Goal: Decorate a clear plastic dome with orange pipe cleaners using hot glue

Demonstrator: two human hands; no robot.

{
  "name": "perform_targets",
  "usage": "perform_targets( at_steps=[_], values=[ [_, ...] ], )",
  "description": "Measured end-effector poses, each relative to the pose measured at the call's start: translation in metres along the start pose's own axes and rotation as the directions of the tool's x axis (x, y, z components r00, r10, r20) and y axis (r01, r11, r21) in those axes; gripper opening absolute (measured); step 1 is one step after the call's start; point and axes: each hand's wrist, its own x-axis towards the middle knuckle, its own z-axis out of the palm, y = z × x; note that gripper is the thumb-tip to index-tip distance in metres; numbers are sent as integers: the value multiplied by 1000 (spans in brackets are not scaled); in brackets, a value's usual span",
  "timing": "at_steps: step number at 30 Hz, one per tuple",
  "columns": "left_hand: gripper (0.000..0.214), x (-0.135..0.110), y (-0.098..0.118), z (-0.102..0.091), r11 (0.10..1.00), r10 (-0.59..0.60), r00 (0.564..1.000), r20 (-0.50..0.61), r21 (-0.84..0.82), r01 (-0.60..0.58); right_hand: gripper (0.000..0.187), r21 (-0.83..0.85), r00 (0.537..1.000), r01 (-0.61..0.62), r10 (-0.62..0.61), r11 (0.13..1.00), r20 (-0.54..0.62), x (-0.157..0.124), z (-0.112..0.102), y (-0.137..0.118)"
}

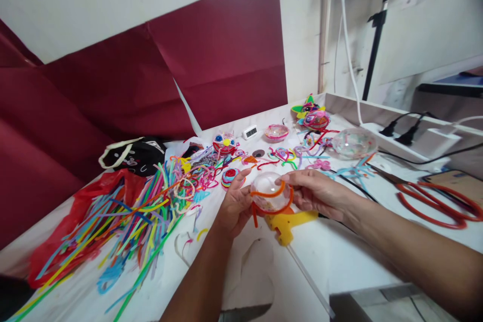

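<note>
White table (339,251) littered with pipe cleaners (124,221) lay under the clear ball (269,183), which your left hand (236,204) cupped and your right hand (317,193) pinched with closed fingers to steady its orange wrap (267,195).

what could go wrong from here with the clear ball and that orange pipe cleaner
1. The pipe cleaner only loops loosely round the smooth ball, held by the left hand and the fingertips of the right hand. It may slip off or spring open.
2. The glue gun lies right under the hands. If it is hot, a lowered hand could brush it.
</note>
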Motion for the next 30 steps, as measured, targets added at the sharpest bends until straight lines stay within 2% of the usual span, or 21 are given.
perform_targets(
  at_steps=[14, 19, 24, 30],
  values=[
    [70, 2, 1, -5, 1000, 1, 998, -67, -3, -1, 16, -51, 999, 47, -46, 998, 15, 9, 2, -2],
    [68, 2, 2, -6, 1000, 13, 996, -84, -12, -14, 22, -74, 998, 57, -57, 996, 0, 14, 4, -3],
    [56, 3, 1, -12, 1000, 26, 996, -84, 12, -25, 22, -96, 998, 63, -61, 993, 25, 17, 7, -6],
    [38, 5, -2, -18, 1000, 26, 991, -129, 3, -25, 19, -106, 998, 61, -64, 992, -23, 26, 4, 1]
  ],
)
